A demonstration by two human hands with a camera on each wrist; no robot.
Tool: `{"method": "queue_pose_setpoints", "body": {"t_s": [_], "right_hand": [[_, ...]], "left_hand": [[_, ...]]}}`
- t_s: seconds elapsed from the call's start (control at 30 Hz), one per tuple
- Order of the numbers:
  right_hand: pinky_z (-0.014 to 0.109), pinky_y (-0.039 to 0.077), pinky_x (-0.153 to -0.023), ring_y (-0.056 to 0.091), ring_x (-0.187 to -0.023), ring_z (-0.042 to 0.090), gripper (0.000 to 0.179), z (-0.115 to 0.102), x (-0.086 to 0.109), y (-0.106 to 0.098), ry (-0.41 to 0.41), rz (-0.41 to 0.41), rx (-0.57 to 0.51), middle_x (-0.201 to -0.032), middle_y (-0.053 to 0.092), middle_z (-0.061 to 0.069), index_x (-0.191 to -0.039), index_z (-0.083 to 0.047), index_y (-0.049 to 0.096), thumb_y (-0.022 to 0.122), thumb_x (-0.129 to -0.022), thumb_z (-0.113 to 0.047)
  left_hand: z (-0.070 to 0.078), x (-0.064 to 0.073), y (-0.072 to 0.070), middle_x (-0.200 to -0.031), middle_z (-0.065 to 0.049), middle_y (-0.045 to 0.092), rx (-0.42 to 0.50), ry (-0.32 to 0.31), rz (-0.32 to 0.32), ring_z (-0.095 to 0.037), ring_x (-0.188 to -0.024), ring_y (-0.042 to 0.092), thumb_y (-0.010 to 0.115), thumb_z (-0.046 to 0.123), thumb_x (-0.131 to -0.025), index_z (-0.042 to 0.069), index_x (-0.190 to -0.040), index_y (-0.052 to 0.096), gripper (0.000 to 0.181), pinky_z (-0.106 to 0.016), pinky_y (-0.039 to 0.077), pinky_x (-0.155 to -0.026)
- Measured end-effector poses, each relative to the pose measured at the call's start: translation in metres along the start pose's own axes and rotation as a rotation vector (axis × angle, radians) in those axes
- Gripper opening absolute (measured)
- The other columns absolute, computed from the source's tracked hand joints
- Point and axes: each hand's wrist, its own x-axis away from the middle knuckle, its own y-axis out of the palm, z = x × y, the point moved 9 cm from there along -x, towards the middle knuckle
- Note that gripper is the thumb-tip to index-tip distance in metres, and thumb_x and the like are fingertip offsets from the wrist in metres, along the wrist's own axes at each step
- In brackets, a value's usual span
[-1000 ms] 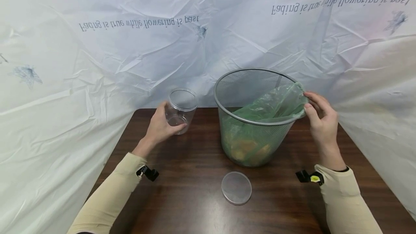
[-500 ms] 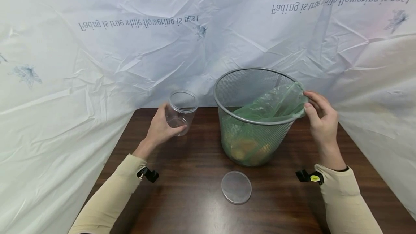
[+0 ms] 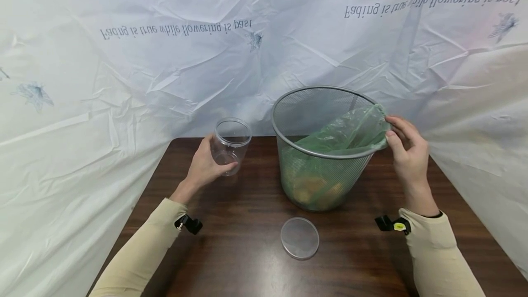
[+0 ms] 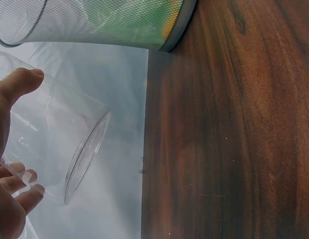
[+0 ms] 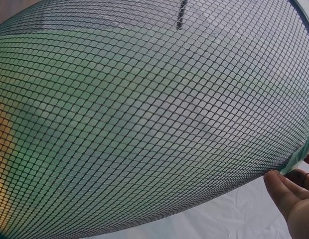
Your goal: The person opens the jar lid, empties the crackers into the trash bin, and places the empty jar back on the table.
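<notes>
My left hand (image 3: 206, 164) grips a clear plastic jar (image 3: 233, 143) round its side, left of the bin; the jar has no lid on and looks empty. In the left wrist view the thumb and fingers curl about the jar (image 4: 60, 124), whose base hangs free of the table. At the right rim of a grey mesh bin (image 3: 317, 155), my right hand (image 3: 410, 150) pinches the edge of a green plastic bag (image 3: 350, 129). That bag hangs inside the bin with yellow-orange things showing through low down; their kind is unclear. The right wrist view shows the mesh wall (image 5: 154, 99) close up.
A round clear lid (image 3: 300, 238) lies flat on the dark wooden table (image 3: 235, 251) in front of the bin. White printed sheeting (image 3: 173, 68) hangs behind the table and down both sides.
My left hand has lowered the jar slightly, a little nearer to me. The right hand, bag, bin and lid keep their places.
</notes>
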Motion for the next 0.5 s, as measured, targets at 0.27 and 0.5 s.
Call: {"method": "queue_pose_setpoints", "body": {"t_s": [0.27,0.5], "right_hand": [[0.024,0.04,-0.096,0.049,-0.113,0.023,0.031,0.0001,0.0008,0.0006,0.005,-0.004,-0.011,-0.115,0.057,0.018,-0.114,0.015,0.055,0.052,-0.087,0.002],[0.023,0.04,-0.096,0.049,-0.112,0.023,0.03,0.0005,0.0007,-0.0002,0.005,0.004,-0.009,-0.116,0.056,0.019,-0.113,0.015,0.055,0.052,-0.086,0.002]], "left_hand": [[-0.0026,0.0042,0.0029,-0.12,-0.009,0.047,-0.008,-0.017,0.008,-0.023,-0.107,0.05,0.081,0.053,-0.055,0.01,-0.133,0.035,0.1,-0.042,0.044,-0.088],[-0.0069,0.0056,0.0073,-0.121,-0.009,0.047,-0.003,-0.028,0.003,-0.023,-0.107,0.05,0.08,0.054,-0.055,0.01,-0.133,0.035,0.1,-0.042,0.044,-0.087]]}}
